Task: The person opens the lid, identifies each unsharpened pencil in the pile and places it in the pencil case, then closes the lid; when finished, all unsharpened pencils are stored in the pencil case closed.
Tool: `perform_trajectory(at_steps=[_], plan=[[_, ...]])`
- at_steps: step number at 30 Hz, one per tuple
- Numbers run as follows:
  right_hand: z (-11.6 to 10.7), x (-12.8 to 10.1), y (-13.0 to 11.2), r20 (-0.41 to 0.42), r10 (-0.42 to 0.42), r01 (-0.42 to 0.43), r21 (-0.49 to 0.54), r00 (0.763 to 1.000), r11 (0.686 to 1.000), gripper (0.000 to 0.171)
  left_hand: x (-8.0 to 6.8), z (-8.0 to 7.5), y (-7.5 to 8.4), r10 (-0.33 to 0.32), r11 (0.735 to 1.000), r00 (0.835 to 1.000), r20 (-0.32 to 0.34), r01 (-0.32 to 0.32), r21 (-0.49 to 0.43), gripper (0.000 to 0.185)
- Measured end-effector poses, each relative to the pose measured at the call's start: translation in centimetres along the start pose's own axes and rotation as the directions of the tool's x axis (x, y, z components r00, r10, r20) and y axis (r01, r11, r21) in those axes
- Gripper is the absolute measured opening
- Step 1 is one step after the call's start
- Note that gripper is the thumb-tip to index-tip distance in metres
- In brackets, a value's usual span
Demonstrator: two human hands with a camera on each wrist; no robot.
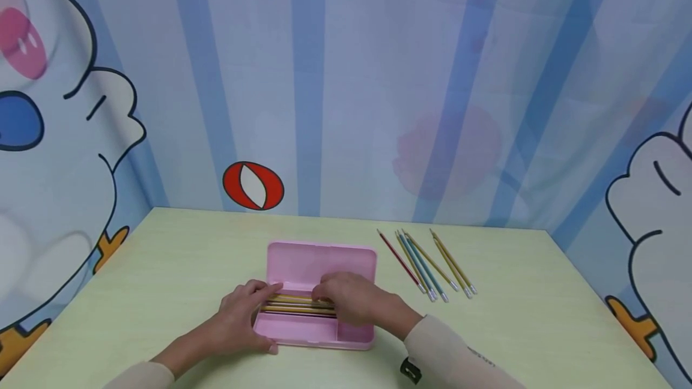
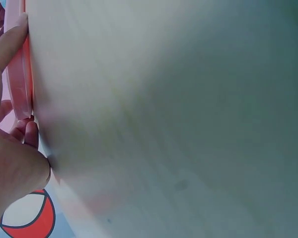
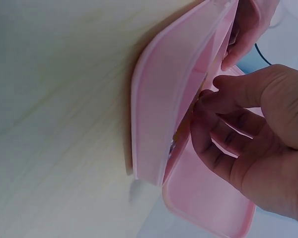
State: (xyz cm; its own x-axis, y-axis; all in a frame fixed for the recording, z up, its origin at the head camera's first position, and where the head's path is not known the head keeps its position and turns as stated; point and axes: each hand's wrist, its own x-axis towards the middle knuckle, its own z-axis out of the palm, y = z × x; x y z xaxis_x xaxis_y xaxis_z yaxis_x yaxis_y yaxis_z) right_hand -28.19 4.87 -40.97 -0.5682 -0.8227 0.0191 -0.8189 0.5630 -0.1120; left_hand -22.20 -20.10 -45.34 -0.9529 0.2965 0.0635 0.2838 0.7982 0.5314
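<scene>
A pink pencil case lies on the table, its lid swung back. Several pencils, mostly yellow, lie side by side across its long compartment. My left hand holds the case's left end, thumb at the front edge and fingers reaching over the pencils' left ends. Inside the case, at the right ends of the pencils, my right hand has its fingers curled down. The right wrist view shows its thumb and fingertips pinched together at a pencil, mostly hidden by the fingers.
Several loose pencils, red, yellow and blue-green, lie on the table to the right of the case. A striped blue curtain with cartoon figures stands behind and beside the table.
</scene>
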Motion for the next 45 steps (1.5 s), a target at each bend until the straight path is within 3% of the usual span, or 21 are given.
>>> perform_trajectory(at_steps=[5, 12, 18, 22, 25, 29, 32, 34, 40, 45], plan=[[-0.2, -0.4, 0.4, -0.045, 0.006, -0.005, 0.041, 0.999, 0.999, 0.03, 0.0, 0.1, 0.0, 0.01, 1.0, 1.0, -0.009, -0.01, -0.003, 0.105], [-0.8, -1.0, 1.4, -0.115, -0.003, 0.019, 0.142, 0.993, 0.99, 0.016, 0.1, -0.1, 0.0, 0.008, 1.0, 1.0, -0.004, -0.008, 0.004, 0.105], [-1.5, -1.6, 1.7, -0.14, 0.041, 0.002, 0.29, 0.989, 0.957, 0.025, 0.0, 0.0, 0.0, 0.006, 1.0, 1.0, 0.004, -0.006, -0.006, 0.105], [-2.4, -2.1, 1.7, -0.218, 0.066, 0.02, 0.372, 0.974, 0.928, 0.033, 0.0, 0.1, -0.1, 0.01, 1.0, 1.0, 0.004, -0.01, -0.004, 0.105], [-3.1, -2.4, 1.8, -0.357, 0.103, 0.035, 0.359, 0.928, 0.933, 0.031, 0.0, 0.0, 0.0, 0.01, 1.0, 1.0, 0.002, -0.01, -0.007, 0.105], [-3.5, -2.6, 2.6, -0.552, 0.191, -0.022, 0.298, 0.812, 0.954, 0.029, 0.0, 0.0, 0.0, 0.013, 1.0, 1.0, -0.002, -0.013, -0.006, 0.105], [-3.4, -2.6, 3.4, -0.59, 0.287, -0.091, 0.338, 0.755, 0.937, 0.033, 0.0, 0.0, 0.0, 0.017, 1.0, 1.0, -0.003, -0.017, -0.002, 0.105], [-3.2, -2.6, 4.0, -0.553, 0.357, -0.134, 0.402, 0.753, 0.906, 0.038, 0.0, 0.0, -0.1, 0.016, 1.0, 1.0, -0.004, -0.016, -0.002, 0.105], [-2.6, -2.7, 5.3, -0.336, 0.5, -0.24, 0.584, 0.798, 0.775, 0.048, 0.0, 0.1, -0.1, 0.002, 1.0, 1.0, 0.001, -0.002, 0.0, 0.106], [-2.4, -2.7, 5.6, -0.254, 0.506, -0.252, 0.636, 0.824, 0.729, 0.051, 0.0, 0.1, -0.1, -0.005, 1.0, 1.0, 0.001, 0.005, -0.006, 0.106]])
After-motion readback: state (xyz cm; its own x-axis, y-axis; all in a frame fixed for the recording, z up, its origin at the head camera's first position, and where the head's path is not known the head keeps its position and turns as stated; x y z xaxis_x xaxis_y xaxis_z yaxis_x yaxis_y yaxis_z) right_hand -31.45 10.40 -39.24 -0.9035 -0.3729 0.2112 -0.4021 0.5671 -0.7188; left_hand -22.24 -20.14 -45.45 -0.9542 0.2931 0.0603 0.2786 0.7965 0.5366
